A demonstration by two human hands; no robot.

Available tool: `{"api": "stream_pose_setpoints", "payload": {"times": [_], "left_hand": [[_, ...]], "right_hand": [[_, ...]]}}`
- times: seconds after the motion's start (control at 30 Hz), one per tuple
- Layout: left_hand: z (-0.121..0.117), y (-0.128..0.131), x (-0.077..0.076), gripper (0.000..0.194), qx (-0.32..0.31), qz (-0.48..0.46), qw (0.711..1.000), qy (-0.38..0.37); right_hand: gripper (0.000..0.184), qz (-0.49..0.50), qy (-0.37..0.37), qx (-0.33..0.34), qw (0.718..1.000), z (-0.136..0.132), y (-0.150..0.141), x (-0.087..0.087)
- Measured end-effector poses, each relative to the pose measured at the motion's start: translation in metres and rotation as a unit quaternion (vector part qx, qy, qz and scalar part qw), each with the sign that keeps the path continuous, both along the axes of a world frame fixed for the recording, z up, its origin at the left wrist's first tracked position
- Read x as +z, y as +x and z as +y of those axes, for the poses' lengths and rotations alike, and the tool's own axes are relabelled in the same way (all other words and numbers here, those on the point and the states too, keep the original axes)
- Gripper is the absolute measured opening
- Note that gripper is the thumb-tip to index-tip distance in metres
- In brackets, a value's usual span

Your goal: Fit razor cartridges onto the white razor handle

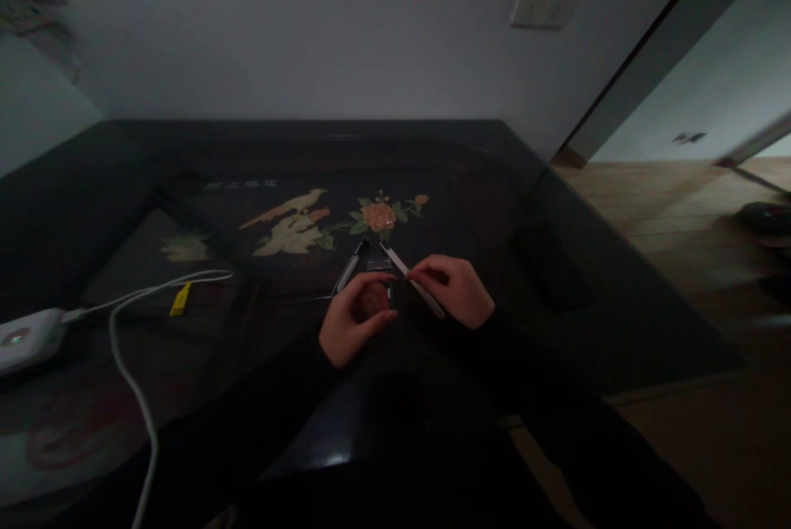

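My left hand (353,321) is curled, thumb and fingers closed around the edge of a small dark piece with a shiny rim (391,295). To its right, my right hand (456,288) has its fingertips pinched together over a narrow pale strip (428,300); whether they grip the strip or something tiny is too dim to tell. The strip slants from upper left to lower right. Just beyond my left hand lies a slim dark tool with a silvery edge (348,272). A small dark block with a clear sheen (379,264) sits between the tool and the strip.
The dark glossy table (482,183) shows a bird-and-flower picture (378,217). At left are a white box-shaped device (32,339), its white cable (137,397) and a yellow tag (180,300). A dark flat object (549,269) lies at right. A wall socket (546,4) is behind.
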State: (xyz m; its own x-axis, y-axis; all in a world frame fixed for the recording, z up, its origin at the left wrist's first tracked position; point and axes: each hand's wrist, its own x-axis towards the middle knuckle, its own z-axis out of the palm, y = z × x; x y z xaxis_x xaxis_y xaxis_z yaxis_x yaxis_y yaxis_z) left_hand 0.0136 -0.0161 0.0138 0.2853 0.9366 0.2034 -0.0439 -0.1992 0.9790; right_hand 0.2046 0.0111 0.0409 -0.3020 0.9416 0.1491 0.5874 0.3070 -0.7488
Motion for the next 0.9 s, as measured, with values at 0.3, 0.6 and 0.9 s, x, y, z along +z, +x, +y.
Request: {"api": "stream_pose_setpoints", "payload": {"times": [0.3, 0.6, 0.9], "left_hand": [[0.001, -0.006, 0.000, 0.039, 0.065, 0.139, 0.977, 0.150], [0.009, -0.014, 0.000, 0.048, 0.048, 0.224, 0.938, 0.260], [0.019, -0.028, 0.007, 0.029, 0.044, 0.297, 0.846, 0.441]], "right_hand": [[0.043, 0.201, -0.247, 0.131, 0.939, -0.017, -0.017, 0.002], [0.026, 0.189, -0.250, 0.122, 0.942, -0.014, -0.014, 0.004], [0.033, 0.225, -0.399, 0.188, 0.869, -0.011, -0.011, 0.004]]}}
